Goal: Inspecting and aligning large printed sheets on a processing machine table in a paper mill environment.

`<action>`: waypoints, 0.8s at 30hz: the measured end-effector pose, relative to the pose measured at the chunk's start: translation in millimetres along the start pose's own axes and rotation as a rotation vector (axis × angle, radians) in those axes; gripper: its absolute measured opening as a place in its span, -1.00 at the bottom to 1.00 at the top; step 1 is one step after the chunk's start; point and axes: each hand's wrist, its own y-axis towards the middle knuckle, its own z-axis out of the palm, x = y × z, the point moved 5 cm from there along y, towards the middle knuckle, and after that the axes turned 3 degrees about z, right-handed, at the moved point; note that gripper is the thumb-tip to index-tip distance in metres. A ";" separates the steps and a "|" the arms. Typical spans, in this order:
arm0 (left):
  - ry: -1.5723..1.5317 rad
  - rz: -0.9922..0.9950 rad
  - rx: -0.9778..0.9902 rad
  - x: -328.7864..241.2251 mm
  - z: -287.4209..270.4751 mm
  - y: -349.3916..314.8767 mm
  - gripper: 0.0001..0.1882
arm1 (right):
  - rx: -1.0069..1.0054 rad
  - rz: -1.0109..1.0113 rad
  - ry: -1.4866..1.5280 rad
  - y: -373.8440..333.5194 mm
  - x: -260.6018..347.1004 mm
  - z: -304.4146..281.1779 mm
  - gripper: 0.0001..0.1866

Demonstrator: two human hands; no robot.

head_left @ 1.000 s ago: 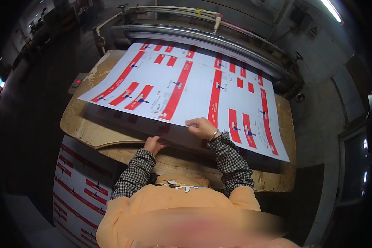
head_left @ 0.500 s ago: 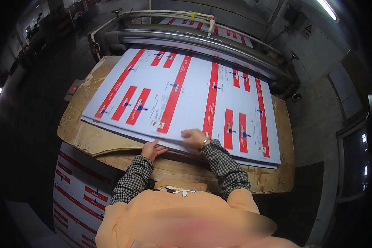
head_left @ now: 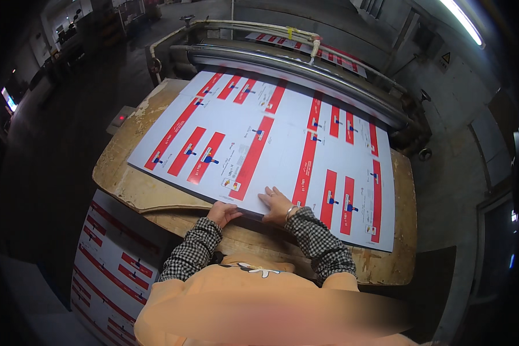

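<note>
Large white printed sheets (head_left: pixel 282 155) with red bands and small blue marks lie in a stack on a worn wooden table (head_left: pixel 112 164). Across the far end, a leading sheet (head_left: pixel 294 95) reaches in under a long metal roller (head_left: pixel 305 69), its near edge lying over the sheet below. My right hand (head_left: pixel 275 203) rests on the top sheet by its near edge, fingers spread, pressing nothing between them. Just left of it, my left hand (head_left: pixel 224 213) touches the stack's front edge with fingers stretched out along it.
Beyond the roller, another printed sheet (head_left: pixel 340 60) shows, with a pale pipe (head_left: pixel 236 24) running above. More printed sheets (head_left: pixel 112 265) are stacked low at the left. A small box with a red light (head_left: pixel 121 118) sits at the table's left side, and a handwheel (head_left: pixel 425 154) at the right.
The leading sheet has slid away toward the roller, exposing the one below. My right hand has gone from closed fingers at the near edge to spread on the sheet. The view has shifted slightly.
</note>
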 end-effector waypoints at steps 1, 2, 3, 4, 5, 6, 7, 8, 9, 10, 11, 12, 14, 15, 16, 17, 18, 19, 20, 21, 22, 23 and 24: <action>0.001 -0.040 0.037 1.2 0.4 -0.7 -0.72 | -0.055 -0.042 0.037 2.1 -1.4 -13.7 -0.30; 0.008 -0.007 0.024 -0.8 -0.8 -1.0 -0.72 | 0.075 -0.010 0.192 5.1 -6.2 -19.1 -0.39; -0.020 -0.036 0.017 0.5 -0.9 -1.2 -0.72 | 0.224 0.049 0.338 5.0 -10.4 -21.8 -0.47; -0.068 -0.085 0.040 2.8 0.6 -2.0 -0.71 | 0.208 0.026 0.347 3.1 -11.5 -30.0 -0.47; -0.062 -0.069 0.018 3.2 1.6 -1.1 -0.72 | 0.041 0.020 0.423 1.5 -14.8 -44.1 -0.56; -0.052 -0.039 0.003 2.9 2.2 -1.3 -0.72 | -0.087 0.088 0.473 -0.9 -20.1 -52.5 -0.63; -0.070 -0.017 -0.037 3.1 2.3 -0.8 -0.71 | -0.141 0.045 0.452 -3.7 -18.2 -56.3 -0.65; -0.100 -0.026 -0.068 4.9 2.5 -1.0 -0.69 | -0.133 0.016 0.478 -6.8 -15.5 -54.2 -0.65; -0.077 -0.023 -0.116 5.9 1.7 -0.5 -0.63 | -0.201 -0.010 0.474 -10.5 -12.9 -53.6 -0.67; -0.055 0.001 -0.127 5.0 1.7 -0.1 -0.63 | -0.269 -0.036 0.467 -13.6 -10.6 -51.8 -0.69; -0.058 -0.008 -0.136 5.1 1.1 0.8 -0.62 | -0.264 -0.026 0.463 -14.2 -9.3 -46.0 -0.69; -0.082 -0.037 -0.120 7.0 1.4 1.6 -0.61 | -0.252 -0.020 0.507 -14.0 -7.1 -38.4 -0.67; -0.072 -0.008 -0.077 4.1 0.7 4.4 -0.61 | -0.239 -0.006 0.544 -15.2 -6.9 -27.2 -0.66; -0.031 -0.008 -0.063 3.5 -0.3 5.7 -0.61 | -0.156 0.036 0.558 -14.5 -7.3 -17.7 -0.61; 0.013 -0.049 -0.059 5.5 -1.2 7.0 -0.62 | -0.045 0.133 0.547 -12.7 -12.6 -8.4 -0.55; 0.011 -0.040 -0.051 5.3 -2.2 6.9 -0.64 | -0.112 0.098 0.522 -11.2 -13.1 -8.9 -0.63; 0.016 -0.004 -0.043 3.6 -2.3 8.1 -0.64 | -0.180 0.040 0.549 -7.4 -15.5 -12.1 -0.63; -0.012 -0.008 -0.035 4.2 -2.0 8.2 -0.65 | -0.081 0.090 0.538 -0.1 -22.5 -7.7 -0.57; -0.047 -0.054 -0.012 7.5 -1.0 7.3 -0.66 | 0.026 0.145 0.525 7.7 -29.3 -1.6 -0.50; -0.037 -0.058 -0.011 7.0 -0.2 8.1 -0.65 | 0.043 0.253 0.564 17.5 -41.4 -1.3 -0.48; -0.033 -0.021 -0.024 5.2 -0.5 7.6 -0.65 | 0.048 0.250 0.565 28.3 -47.1 -1.9 -0.48; -0.040 -0.018 -0.024 4.7 0.5 7.6 -0.65 | -0.092 0.302 0.486 38.9 -55.6 -8.6 -0.44; -0.058 -0.038 -0.011 5.0 1.9 6.8 -0.64 | -0.205 0.404 0.376 45.1 -62.7 -12.2 -0.39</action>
